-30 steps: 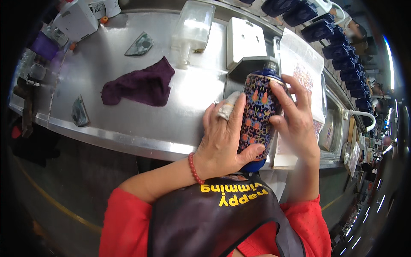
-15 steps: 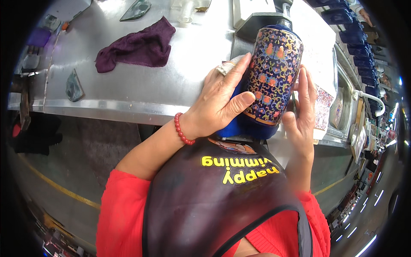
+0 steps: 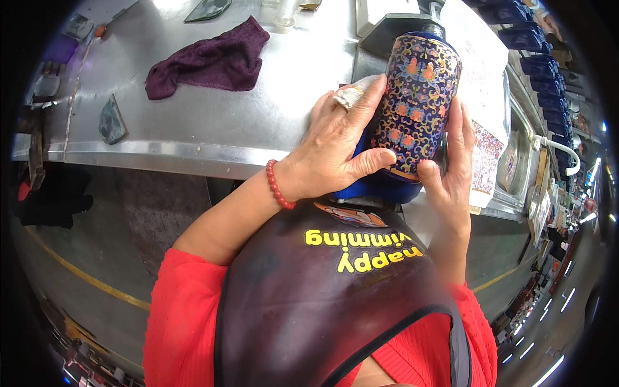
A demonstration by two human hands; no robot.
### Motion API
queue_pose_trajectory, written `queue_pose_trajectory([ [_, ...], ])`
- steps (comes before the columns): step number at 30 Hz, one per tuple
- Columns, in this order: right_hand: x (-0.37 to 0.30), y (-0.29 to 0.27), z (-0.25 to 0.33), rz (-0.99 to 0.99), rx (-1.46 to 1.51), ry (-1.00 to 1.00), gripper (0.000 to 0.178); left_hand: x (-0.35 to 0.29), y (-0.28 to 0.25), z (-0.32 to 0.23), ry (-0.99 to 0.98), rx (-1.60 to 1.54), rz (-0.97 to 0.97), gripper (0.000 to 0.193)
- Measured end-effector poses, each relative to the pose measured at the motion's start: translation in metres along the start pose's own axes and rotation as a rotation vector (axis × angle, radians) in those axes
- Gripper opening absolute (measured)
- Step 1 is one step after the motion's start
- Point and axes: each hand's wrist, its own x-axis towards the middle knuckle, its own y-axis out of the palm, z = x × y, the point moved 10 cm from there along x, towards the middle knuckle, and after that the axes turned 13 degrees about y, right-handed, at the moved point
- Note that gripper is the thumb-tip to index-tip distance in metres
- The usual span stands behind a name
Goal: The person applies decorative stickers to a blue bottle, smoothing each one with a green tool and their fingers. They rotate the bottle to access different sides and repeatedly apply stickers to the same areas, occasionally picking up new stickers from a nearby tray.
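Observation:
A dark blue bottle (image 3: pixel 418 106) with a colourful floral scroll pattern lies at a tilt, its neck towards a dark metal holder (image 3: pixel 400 35). Along its left side rests my left hand (image 3: pixel 335 138), the thumb reaching over the lower part of the pattern and the fingers along the edge. A white cloth (image 3: pixel 353 95) is tucked at those fingers. My right hand (image 3: pixel 454 164) cups the opposite side, thumb at the bottle's lower edge, fingers straight and partly behind it. Beneath the bottle's base shows a blue support (image 3: pixel 380 190).
On the metal table (image 3: pixel 193 119) lie a crumpled purple cloth (image 3: pixel 216 61) and a small glass shard (image 3: pixel 112 122). A larger dark glass piece (image 3: pixel 207 9) is farther back. To the right are a patterned sheet (image 3: pixel 487 155), a metal tray (image 3: pixel 512 164) and a row of blue bottles (image 3: pixel 545 77).
My right thumb has come in against the bottle's lower edge. My left thumb sits slightly lower on the pattern. The whole view has shifted a little; the bottle shows the same side.

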Motion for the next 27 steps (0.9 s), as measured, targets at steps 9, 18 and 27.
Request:
queue_pose_trajectory([
  [9, 0.0008, 0.0005, 0.0013, 0.01, -0.003, -0.006, 0.098, 0.003, -0.0034, -0.0024, 0.096, -0.005, -0.072, 0.096],
  [18, -0.0002, 0.002, 0.0008, 0.037, -0.005, -0.017, 0.101, -0.0011, 0.0019, 0.0002, 0.039, 0.039, -0.03, 0.091],
  [27, -0.0038, -0.0056, 0.0049, 0.011, 0.06, -0.088, 0.093, 0.0005, -0.0008, -0.0052, -0.032, -0.021, 0.032, 0.096],
])
